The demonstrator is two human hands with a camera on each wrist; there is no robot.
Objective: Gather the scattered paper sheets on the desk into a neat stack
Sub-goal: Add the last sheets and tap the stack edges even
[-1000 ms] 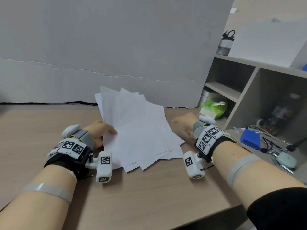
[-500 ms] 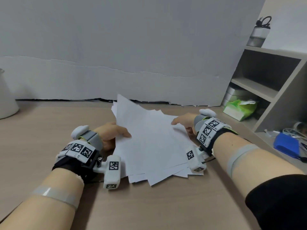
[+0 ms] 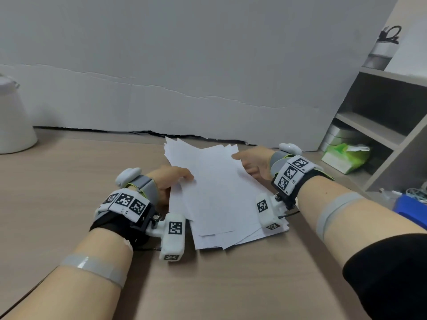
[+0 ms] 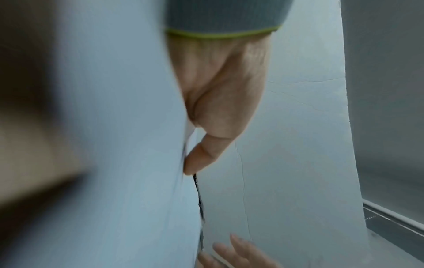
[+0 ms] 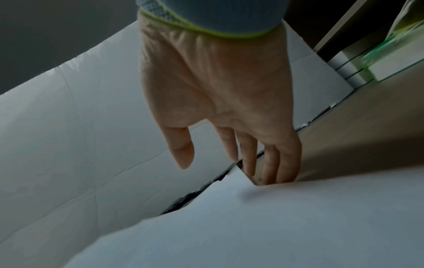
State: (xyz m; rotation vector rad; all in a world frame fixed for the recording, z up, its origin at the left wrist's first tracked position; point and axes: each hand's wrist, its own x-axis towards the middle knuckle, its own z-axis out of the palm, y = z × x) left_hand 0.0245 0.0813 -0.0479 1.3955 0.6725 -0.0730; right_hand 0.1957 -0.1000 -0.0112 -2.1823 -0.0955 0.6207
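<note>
The paper sheets (image 3: 221, 192) hide the left hand (image 3: 171, 181) fingers beneath them. In the left wrist view the near paper blurs; a white container (image 3: 13, 116) is cut off at far left.

- open desk (image 3: 69, 181) out past the left hand (image 3: 171, 181) fingers
- white board (image 3: 208, 100) walls off beyond the fingertips
- shelf unit (image 3: 381, 139) crowds beside the right hand (image 3: 254, 161) fingers

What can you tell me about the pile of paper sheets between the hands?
The paper sheets are plain white and blank-looking, a loose overlapping pile with fanned, uneven edges and corners. They lie on the wooden desk near the grey back board. The left hand pinches their left edge; the right hand has its fingers under the right edge.
</note>
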